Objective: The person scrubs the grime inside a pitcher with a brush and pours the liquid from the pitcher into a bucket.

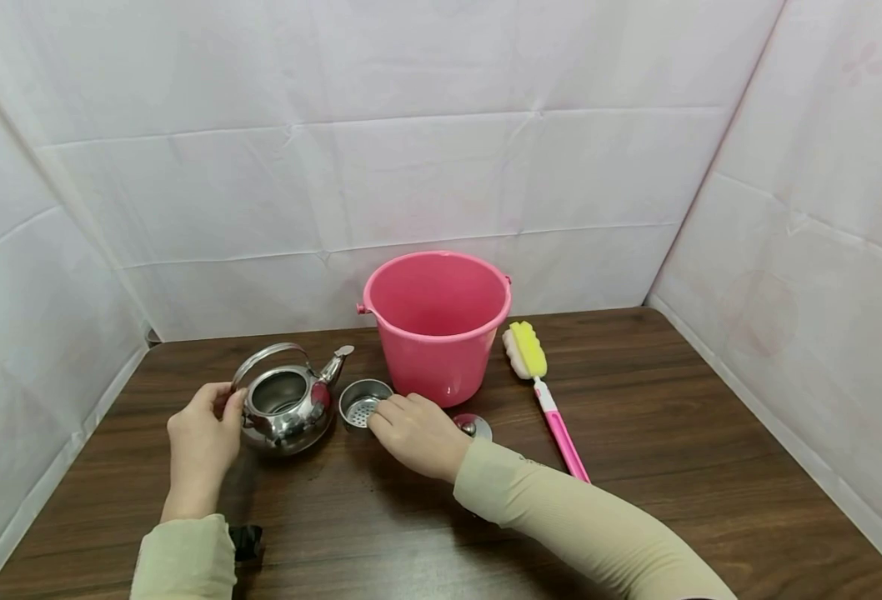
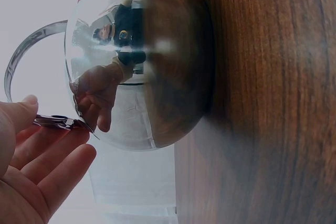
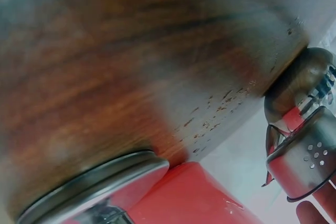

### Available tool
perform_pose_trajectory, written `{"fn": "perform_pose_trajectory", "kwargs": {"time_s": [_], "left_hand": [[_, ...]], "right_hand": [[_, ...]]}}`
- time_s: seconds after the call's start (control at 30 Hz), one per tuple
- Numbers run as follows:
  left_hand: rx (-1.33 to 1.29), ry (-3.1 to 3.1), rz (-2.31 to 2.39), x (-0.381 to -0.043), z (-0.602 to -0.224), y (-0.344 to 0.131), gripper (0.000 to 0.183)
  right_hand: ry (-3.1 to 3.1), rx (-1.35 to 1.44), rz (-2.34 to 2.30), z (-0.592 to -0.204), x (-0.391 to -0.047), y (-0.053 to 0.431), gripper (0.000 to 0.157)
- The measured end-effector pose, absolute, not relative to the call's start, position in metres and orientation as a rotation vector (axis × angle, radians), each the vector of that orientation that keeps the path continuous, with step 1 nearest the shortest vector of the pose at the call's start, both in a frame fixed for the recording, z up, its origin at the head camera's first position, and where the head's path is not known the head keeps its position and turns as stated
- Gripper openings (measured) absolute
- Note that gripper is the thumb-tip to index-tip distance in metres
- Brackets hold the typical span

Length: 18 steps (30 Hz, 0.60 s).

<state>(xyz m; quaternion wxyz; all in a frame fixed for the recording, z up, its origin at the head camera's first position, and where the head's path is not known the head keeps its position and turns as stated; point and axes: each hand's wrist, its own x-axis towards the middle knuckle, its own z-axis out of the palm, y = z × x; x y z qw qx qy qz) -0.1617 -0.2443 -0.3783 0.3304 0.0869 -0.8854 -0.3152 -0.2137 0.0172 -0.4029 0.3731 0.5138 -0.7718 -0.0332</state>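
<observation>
Left hand (image 1: 204, 435) pinches kettle (image 1: 291, 429) by handle (image 1: 272, 348); right hand (image 1: 420, 435) pinches strainer (image 1: 358, 408), its nearer thing, just right of kettle.

Booth (image 1: 801, 217) of white sheeting (image 1: 411, 175), wood-grain table (image 1: 696, 417)

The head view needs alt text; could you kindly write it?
A person's left grip holds a lidless metal kettle by its handle, while the right grip holds a perforated strainer. A pink bucket stands beyond, left of a sponge brush.
</observation>
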Motion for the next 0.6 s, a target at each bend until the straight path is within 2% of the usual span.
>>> {"fn": "perform_pose_trajectory", "kwargs": {"time_s": [0.6], "left_hand": [[0.211, -2.310, -0.828, -0.1611, -0.3765, -0.2441, 0.020]], "right_hand": [[-1.996, 1.320, -0.105, -0.4045, -0.2104, 0.0241, 0.008]]}}
